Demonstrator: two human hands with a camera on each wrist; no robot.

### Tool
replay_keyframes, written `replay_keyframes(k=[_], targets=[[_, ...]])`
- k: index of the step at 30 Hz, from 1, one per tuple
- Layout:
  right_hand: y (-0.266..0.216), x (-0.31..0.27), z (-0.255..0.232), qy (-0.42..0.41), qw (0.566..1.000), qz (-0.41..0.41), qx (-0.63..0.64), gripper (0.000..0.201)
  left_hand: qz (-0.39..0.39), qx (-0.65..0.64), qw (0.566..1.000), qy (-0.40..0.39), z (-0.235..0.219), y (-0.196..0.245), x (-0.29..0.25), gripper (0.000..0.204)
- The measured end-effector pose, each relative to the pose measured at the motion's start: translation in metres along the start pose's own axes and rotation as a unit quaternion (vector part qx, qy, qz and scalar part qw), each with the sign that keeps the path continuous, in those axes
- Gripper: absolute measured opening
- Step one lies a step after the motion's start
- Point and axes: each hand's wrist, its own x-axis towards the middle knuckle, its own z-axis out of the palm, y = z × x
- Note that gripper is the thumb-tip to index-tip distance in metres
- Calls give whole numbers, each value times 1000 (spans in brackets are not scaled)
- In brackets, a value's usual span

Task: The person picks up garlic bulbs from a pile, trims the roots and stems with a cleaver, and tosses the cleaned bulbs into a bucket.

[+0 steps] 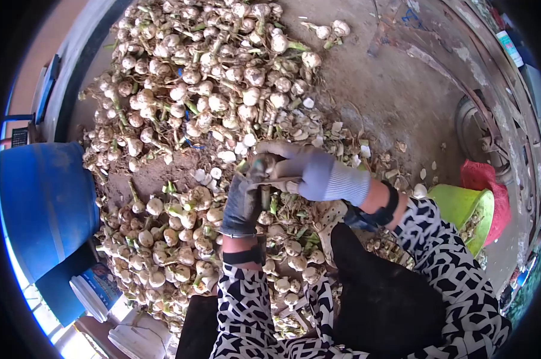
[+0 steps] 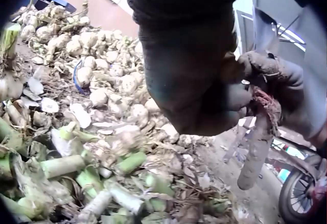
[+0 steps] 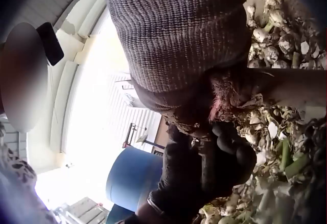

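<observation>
Both gloved hands meet above a heap of garlic. My left hand (image 1: pixel 241 203), in a dark grey glove, grips a garlic plant (image 1: pixel 265 197) whose brownish stem runs down along the palm in the head view; fingers mostly hide its bulb. From the right, my right hand (image 1: pixel 324 173), in a pale grey glove with dirty fingers, reaches across to the left hand's fingertips. Its fingers curl round a stick-like handle (image 2: pixel 253 157) with frayed reddish wrapping (image 2: pixel 266 105); I cannot tell what tool it belongs to. Trimmed stalks (image 2: pixel 64 166) and pale cut slices (image 1: pixel 226 157) lie below.
Untrimmed garlic (image 1: pixel 216 102) spreads ahead, with more bulbs (image 1: pixel 162 239) nearer on the left. A blue barrel (image 1: pixel 49 203) stands at the left, white buckets (image 1: pixel 142 340) below it. On the right are a yellow-green tub (image 1: pixel 456 206), a red sack (image 1: pixel 500 200) and a wheel (image 2: pixel 301 191).
</observation>
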Motion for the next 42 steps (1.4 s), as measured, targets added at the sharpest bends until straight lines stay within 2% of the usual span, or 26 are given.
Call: replay_keyframes(k=[2, 3, 4, 6, 10, 11, 12, 14, 15, 16, 18, 20, 21, 22, 23, 24, 26, 27, 28, 30, 32, 34, 36, 38, 40, 42], targets=[[-4, -18, -13, 14, 984, 36, 172, 14, -177, -387, 904, -34, 4, 15, -6, 46], [-11, -23, -27, 36, 992, 45, 115, 17, -246, -504, 826, -53, 2, 20, -8, 53], [-17, -25, -34, 34, 992, 46, 113, 17, -245, -507, 825, -52, 1, 27, -9, 53], [-26, -27, -41, -4, 982, 56, -180, 18, -233, -512, 826, 31, 1, 46, -14, 36], [-48, -22, -30, -78, 946, 93, -300, 25, -241, -461, 853, 42, -9, 69, -14, 60], [-46, -26, -26, -58, 951, 90, -292, 29, -265, -542, 792, 89, -7, 78, -16, 61], [-47, -27, -24, -54, 952, 90, -289, 29, -265, -539, 795, 86, -11, 81, -15, 61], [-49, -32, -24, -33, 945, 77, -316, 30, -296, -406, 863, 44, -16, 91, -12, 63], [-45, -34, -24, -30, 945, 80, -316, 30, -238, -387, 885, 102, -11, 99, -18, 58], [-37, -35, -23, -68, 942, 143, -297, 29, -236, -388, 886, 97, -9, 98, -20, 58], [11, -35, -12, -161, 877, 345, -293, 21, -266, -460, 847, 25, -9, 107, -23, 58], [40, -52, -21, -195, 864, 365, -287, 18, -239, -471, 849, 0, -13, 131, -22, 60], [37, -59, -21, -80, 924, 358, -107, 20, -256, -573, 778, 31, -9, 127, -16, 59], [25, -69, -16, 44, 933, 345, 89, 22, -276, -664, 693, 50, -8, 125, -17, 59], [-3, -61, -29, -11, 842, 471, 261, 23, -235, -544, 805, 36, -1, 114, -20, 60], [-6, -65, -20, 15, 853, 448, 268, 25, -197, -403, 893, 36, 5, 102, -24, 62], [-4, -66, -6, 117, 897, 337, 261, 28, -198, -248, 948, -20, -2, 93, -18, 64], [-3, -68, -11, 78, 913, 347, 200, 28, -274, -336, 900, -46, -9, 99, -21, 60], [-14, -65, -16, 78, 912, 346, 204, 28, -275, -333, 901, -47, -7, 101, -24, 60], [-37, -57, -27, -3, 863, 434, 260, 27, -282, -588, 755, 66, 5, 104, -32, 56], [-47, -56, -33, -22, 882, 402, 246, 21, -337, -571, 730, 165, 11, 114, -33, 44], [-32, -62, -23, 150, 982, 116, 11, 16, -264, -610, 727, 174, 14, 110, -36, 35], [-22, -67, -25, 77, 983, 164, 15, 18, -273, -589, 742, 166, 4, 115, -39, 35], [5, -64, -12, -228, 901, 315, -191, 19, -257, -564, 771, 151, -7, 115, -52, 42], [24, -56, -19, -192, 900, 339, -194, 21, -229, -559, 783, 147, -21, 112, -72, 52], [43, -30, -21, -139, 889, 386, -201, 23, -324, -499, 796, 111, -41, 99, -92, 58]])
